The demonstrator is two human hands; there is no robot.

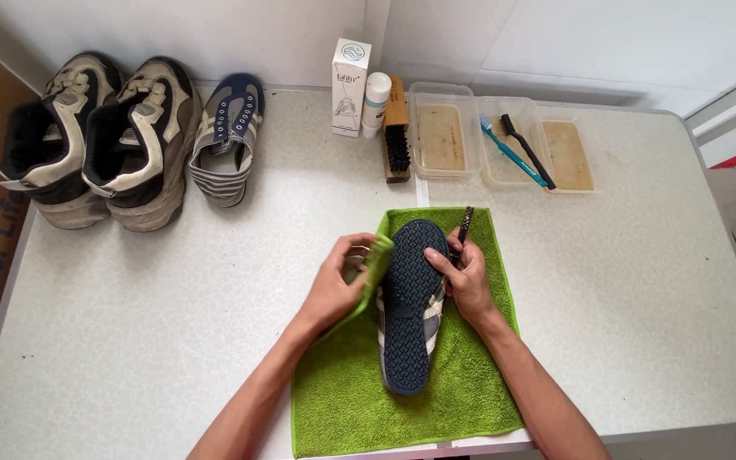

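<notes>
Lying sole-up on a green towel at the front of the surface, a navy shoe sits between both hands. The left hand has its fingers closed on a folded corner of the towel, pressing it against the shoe's side, while the right hand steadies the other edge, fingers gripping a dark brush. Three more shoes stand at the back left.
</notes>
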